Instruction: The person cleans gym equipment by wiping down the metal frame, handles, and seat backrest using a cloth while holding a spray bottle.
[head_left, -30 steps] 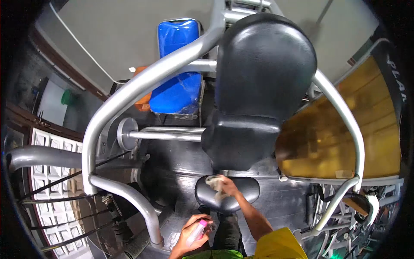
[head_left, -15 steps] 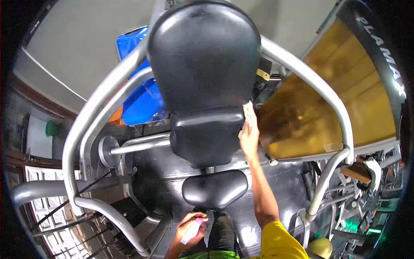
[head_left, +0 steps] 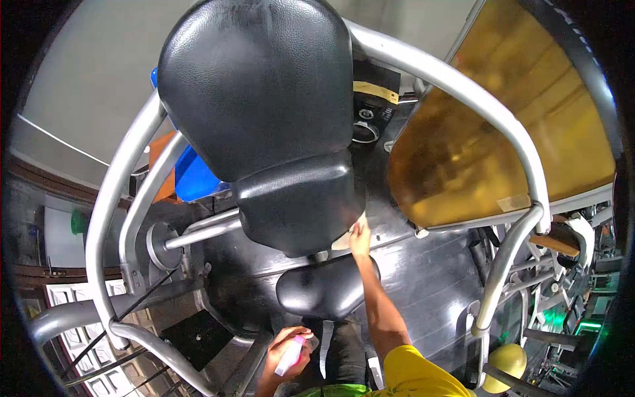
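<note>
The black padded backrest of a gym machine rises in front of me, with a lower black pad joined beneath it. My right hand presses a pale cloth to the lower right edge of that lower pad. Nearer to me is a small black seat. My left hand, close to my body at the bottom, is wrapped round a clear bottle with a pink top.
Silver curved bars arch on both sides of the pads. A gold-tinted panel stands at the right, a blue chair behind at the left. A yellow ball and more gym equipment are at the lower right.
My right hand with the cloth has gone from the small seat to the right side of the pads, then down to the lower edge. The view has shifted; my left hand still holds the bottle.
</note>
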### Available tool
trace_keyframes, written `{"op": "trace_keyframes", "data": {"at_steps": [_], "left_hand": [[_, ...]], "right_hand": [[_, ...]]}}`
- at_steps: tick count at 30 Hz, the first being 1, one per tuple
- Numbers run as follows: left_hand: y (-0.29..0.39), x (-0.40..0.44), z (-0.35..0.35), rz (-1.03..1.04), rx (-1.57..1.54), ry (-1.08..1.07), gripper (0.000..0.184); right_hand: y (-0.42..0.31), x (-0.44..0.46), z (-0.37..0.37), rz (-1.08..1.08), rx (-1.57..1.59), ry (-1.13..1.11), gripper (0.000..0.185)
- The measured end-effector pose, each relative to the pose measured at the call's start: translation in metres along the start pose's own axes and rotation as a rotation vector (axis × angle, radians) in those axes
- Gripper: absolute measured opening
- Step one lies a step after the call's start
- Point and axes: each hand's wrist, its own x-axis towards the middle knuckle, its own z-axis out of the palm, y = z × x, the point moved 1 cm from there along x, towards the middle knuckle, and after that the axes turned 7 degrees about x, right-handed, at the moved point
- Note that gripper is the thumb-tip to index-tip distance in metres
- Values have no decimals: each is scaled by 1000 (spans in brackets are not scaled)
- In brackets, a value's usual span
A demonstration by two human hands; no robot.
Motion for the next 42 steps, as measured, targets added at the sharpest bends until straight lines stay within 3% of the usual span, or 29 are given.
{"op": "trace_keyframes", "data": {"at_steps": [2, 4, 5, 10, 12, 16, 17, 18, 20, 22, 23, 24, 27, 30, 32, 33, 36, 38, 39, 40, 42], "left_hand": [[-2, 1, 0, 30, 25, -13, 29], [-6, 1, 4, -12, 36, 3, 29], [-7, -1, 6, -49, 37, 15, 29], [-14, -2, 15, -2, 46, 68, 31], [-14, -1, 15, 11, 48, 79, 31], [-8, -7, 9, -87, -4, 64, 35], [-10, -9, 7, -66, 35, 70, 36], [-12, -11, 6, -45, 73, 76, 36], [-15, -16, 5, -62, 60, 90, 37], [-19, -22, 2, -82, 55, 103, 38], [-21, -26, 1, -102, 57, 96, 38], [-22, -29, 0, -121, 60, 90, 38], [-16, -30, -8, -126, 109, 107, 38], [-14, -31, -13, -140, 72, 94, 38], [-12, -29, -13, -131, 68, 99, 38], [-11, -29, -14, -126, 67, 97, 37], [-13, -30, -10, -117, 40, 84, 34], [-12, -25, -8, -72, 54, 92, 34], [-11, -23, -7, -33, 78, 106, 33], [-13, -23, -5, -30, 71, 106, 33], [-17, -25, -2, -27, 44, 103, 32]], "right_hand": [[34, -4, 25, -58, 71, 9, 33], [40, -10, 31, -408, 77, 149, 43], [45, -9, 33, -246, 97, 60, 53], [63, -5, 38, -65, 79, -44, 56], [72, -3, 47, -2, 286, -13, 52], [123, -2, 81, 127, 114, 146, 52], [126, -7, 85, 302, 27, 107, 46], [153, -12, 102, 299, 28, 101, 46], [225, -20, 151, 575, 741, 69, 30], [159, -60, 178, 731, 1152, 179, 31], [141, -73, 186, 785, 1281, 153, 31], [207, -75, 229, 810, 1171, -29, 30], [152, -109, 244, 928, 1296, -27, 24], [108, -125, 241, 1036, 1415, -22, 19], [114, -119, 236, 1104, 1599, -231, 20], [125, -111, 233, 1027, 1606, -369, 20], [90, -88, 174, 1159, 1426, -99, 23], [98, -66, 138, 1092, 1559, -94, 23], [101, -58, 123, 1054, 1530, -31, 23], [124, -47, 116, 865, 1518, -107, 22], [89, -47, 80, 790, 1365, 14, 25]]}}
